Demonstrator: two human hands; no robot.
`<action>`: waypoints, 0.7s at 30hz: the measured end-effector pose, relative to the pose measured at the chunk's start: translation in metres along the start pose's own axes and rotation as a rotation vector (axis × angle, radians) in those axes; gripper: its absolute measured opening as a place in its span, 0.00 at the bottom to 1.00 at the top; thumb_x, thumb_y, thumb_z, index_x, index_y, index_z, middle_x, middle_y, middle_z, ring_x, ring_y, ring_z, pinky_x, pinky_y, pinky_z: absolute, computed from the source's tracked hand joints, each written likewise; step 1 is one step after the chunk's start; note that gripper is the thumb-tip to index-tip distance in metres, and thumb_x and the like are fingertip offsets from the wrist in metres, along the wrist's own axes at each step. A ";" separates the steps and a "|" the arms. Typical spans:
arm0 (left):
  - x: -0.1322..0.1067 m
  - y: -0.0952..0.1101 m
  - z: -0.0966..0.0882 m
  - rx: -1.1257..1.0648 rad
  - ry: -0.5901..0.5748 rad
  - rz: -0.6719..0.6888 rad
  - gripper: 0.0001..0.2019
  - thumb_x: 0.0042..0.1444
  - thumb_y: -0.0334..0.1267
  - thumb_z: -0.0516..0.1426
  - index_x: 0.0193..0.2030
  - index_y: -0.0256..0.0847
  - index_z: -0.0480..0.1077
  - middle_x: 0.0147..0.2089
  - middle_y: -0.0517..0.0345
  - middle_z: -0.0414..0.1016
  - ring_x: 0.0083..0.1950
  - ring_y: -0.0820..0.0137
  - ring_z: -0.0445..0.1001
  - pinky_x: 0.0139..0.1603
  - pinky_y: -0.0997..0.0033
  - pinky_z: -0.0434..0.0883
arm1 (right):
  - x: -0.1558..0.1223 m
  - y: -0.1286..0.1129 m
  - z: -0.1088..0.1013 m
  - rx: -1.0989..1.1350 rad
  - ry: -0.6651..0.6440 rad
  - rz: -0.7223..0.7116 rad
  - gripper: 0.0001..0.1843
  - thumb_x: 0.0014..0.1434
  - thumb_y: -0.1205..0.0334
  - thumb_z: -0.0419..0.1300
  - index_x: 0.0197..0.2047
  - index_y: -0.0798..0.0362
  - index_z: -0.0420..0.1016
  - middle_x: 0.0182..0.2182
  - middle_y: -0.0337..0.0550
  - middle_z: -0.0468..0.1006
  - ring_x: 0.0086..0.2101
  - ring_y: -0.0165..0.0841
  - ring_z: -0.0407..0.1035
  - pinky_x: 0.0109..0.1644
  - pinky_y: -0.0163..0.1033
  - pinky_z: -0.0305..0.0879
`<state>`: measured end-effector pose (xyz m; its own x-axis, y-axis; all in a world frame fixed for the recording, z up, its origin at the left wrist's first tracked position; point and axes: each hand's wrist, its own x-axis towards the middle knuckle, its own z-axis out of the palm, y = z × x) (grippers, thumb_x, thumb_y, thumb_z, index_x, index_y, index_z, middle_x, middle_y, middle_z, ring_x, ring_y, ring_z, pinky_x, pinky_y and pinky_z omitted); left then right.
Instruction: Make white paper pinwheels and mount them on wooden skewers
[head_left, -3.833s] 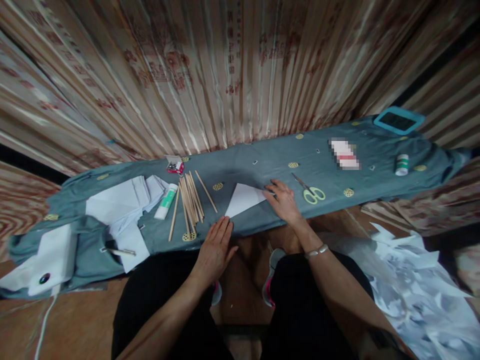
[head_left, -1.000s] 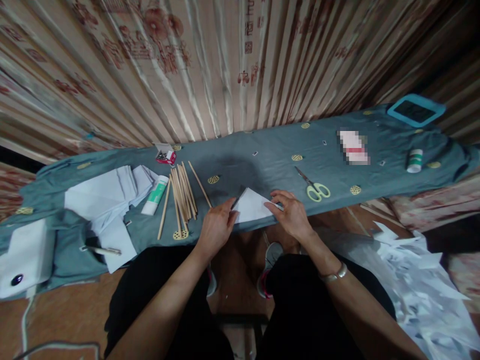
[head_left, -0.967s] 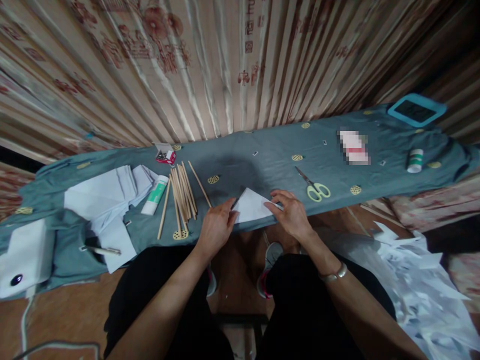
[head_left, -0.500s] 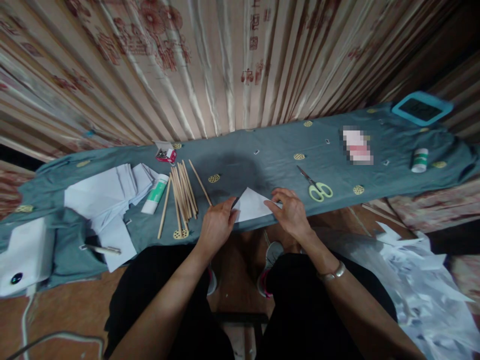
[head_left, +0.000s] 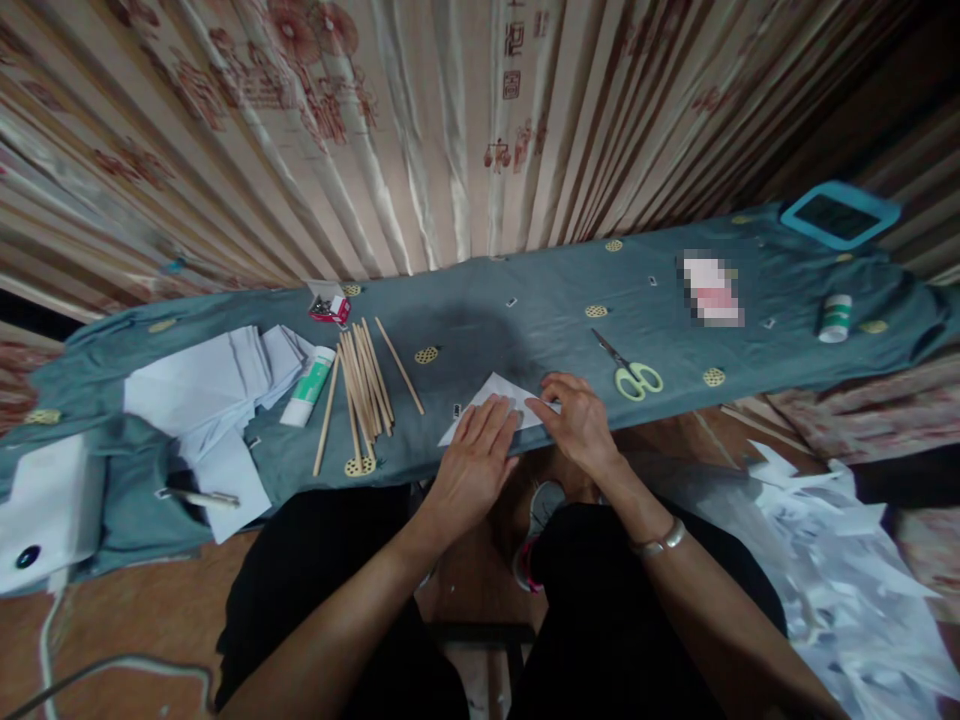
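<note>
A white sheet of paper, folded into a triangle, lies at the front edge of the cloth-covered table. My left hand rests flat on it with the fingers stretched out, covering its middle. At the paper's right corner, my right hand pinches the edge between thumb and fingers. Green-handled scissors lie to the right of my right hand. Left of my left hand are several thin wooden sticks, one of them apart from the bunch.
Stacked white papers, a glue stick, a pen, a small red box and a white device sit at left. Rightward are another glue stick, a blue-framed clock and a bag of paper scraps.
My left hand has let go of the paper's left corner and moved right, now flat on top of the paper. My right hand stays at the right corner.
</note>
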<state>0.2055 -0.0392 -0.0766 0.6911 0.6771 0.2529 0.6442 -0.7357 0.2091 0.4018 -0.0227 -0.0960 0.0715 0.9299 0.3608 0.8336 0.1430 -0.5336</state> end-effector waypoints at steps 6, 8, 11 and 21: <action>-0.005 0.005 0.010 0.003 -0.093 -0.009 0.28 0.62 0.39 0.53 0.66 0.29 0.54 0.69 0.36 0.57 0.72 0.54 0.52 0.69 0.49 0.56 | 0.000 -0.001 0.000 -0.001 -0.008 0.005 0.13 0.61 0.55 0.58 0.27 0.50 0.70 0.39 0.50 0.78 0.41 0.42 0.72 0.50 0.49 0.65; -0.005 0.003 0.010 0.009 -0.103 -0.007 0.29 0.62 0.39 0.53 0.67 0.28 0.54 0.70 0.35 0.56 0.72 0.53 0.51 0.69 0.49 0.56 | 0.000 0.000 0.000 -0.001 -0.007 0.006 0.13 0.61 0.55 0.58 0.27 0.50 0.70 0.38 0.50 0.78 0.41 0.42 0.71 0.50 0.48 0.65; -0.005 0.002 0.011 0.018 -0.119 -0.005 0.29 0.62 0.40 0.54 0.67 0.27 0.54 0.70 0.35 0.55 0.72 0.53 0.51 0.69 0.49 0.56 | 0.001 0.000 0.001 -0.001 -0.009 0.006 0.14 0.62 0.55 0.58 0.27 0.51 0.71 0.39 0.50 0.78 0.41 0.41 0.71 0.50 0.48 0.65; -0.008 -0.001 0.019 0.066 -0.093 0.017 0.29 0.61 0.38 0.53 0.67 0.27 0.55 0.70 0.35 0.54 0.72 0.53 0.50 0.70 0.49 0.56 | -0.021 -0.014 -0.001 -0.066 -0.029 0.032 0.32 0.62 0.47 0.55 0.60 0.63 0.64 0.59 0.64 0.68 0.59 0.50 0.61 0.59 0.56 0.59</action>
<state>0.2055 -0.0439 -0.0969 0.7276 0.6655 0.1661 0.6503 -0.7463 0.1417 0.3898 -0.0445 -0.0952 0.0842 0.9431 0.3217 0.8654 0.0908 -0.4928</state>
